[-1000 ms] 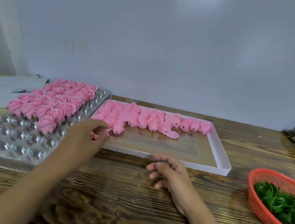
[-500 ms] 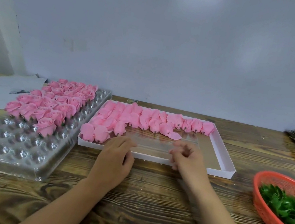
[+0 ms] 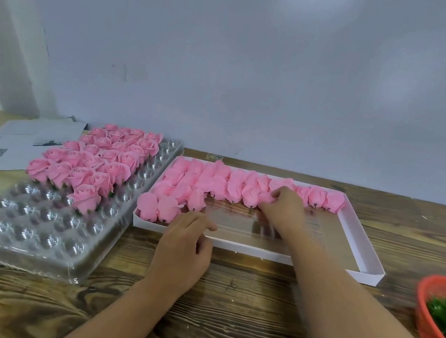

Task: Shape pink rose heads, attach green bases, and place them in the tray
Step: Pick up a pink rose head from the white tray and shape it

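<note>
Care matters as the right hand pinches one unshaped pink rose head in the shallow white cardboard box while the left hand rests loosely curled, holding nothing, at the box's front edge: lifting it gently should spare the petals.

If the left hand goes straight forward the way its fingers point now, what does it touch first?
Probably the near wall of the white box; the left hand lies just before it. If it passes above the wall, it likely meets the pink rose heads. Depth is unclear.
</note>
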A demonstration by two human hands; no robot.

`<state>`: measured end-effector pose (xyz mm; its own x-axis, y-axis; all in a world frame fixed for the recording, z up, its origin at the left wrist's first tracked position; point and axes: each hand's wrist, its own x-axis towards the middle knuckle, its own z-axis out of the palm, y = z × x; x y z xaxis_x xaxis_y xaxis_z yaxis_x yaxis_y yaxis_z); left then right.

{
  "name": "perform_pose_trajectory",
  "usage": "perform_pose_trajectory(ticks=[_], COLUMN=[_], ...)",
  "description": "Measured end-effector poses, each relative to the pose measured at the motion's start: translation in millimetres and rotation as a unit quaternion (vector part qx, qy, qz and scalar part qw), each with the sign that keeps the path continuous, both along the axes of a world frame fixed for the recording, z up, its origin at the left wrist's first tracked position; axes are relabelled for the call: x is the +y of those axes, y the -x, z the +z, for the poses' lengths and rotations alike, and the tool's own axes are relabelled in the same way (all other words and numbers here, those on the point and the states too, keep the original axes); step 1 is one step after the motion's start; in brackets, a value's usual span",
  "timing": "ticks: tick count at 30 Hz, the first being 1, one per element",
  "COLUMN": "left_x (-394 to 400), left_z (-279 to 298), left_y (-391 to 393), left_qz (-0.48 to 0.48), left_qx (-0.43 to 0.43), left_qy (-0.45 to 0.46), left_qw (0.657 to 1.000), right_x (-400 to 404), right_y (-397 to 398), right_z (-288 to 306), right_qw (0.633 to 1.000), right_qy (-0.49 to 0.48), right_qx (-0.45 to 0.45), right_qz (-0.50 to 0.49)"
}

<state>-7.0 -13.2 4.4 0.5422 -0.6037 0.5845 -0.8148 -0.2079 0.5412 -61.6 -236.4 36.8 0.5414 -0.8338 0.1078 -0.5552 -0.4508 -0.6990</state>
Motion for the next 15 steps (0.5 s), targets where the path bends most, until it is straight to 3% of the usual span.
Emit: perform_pose_trajectory(ticks=[5,15], left_x=[-0.1,-0.7], left_z=[0.0,1.4], left_y=[-2.1,-2.2], left_qz=[0.006,0.006], left_qx=[0.016,0.009], left_qy=[-0.004,0.003], left_qw=[1.0,1.0], right_x=[-2.3,-6.7], right_y=[-9.6,-2.3], right_z=[-4.4,-8.8], right_qw=[0.997,0.999], right_qy=[-0.024,-0.001], right_qx=[0.07,0.006], right_qz=[-0.013,-0.037])
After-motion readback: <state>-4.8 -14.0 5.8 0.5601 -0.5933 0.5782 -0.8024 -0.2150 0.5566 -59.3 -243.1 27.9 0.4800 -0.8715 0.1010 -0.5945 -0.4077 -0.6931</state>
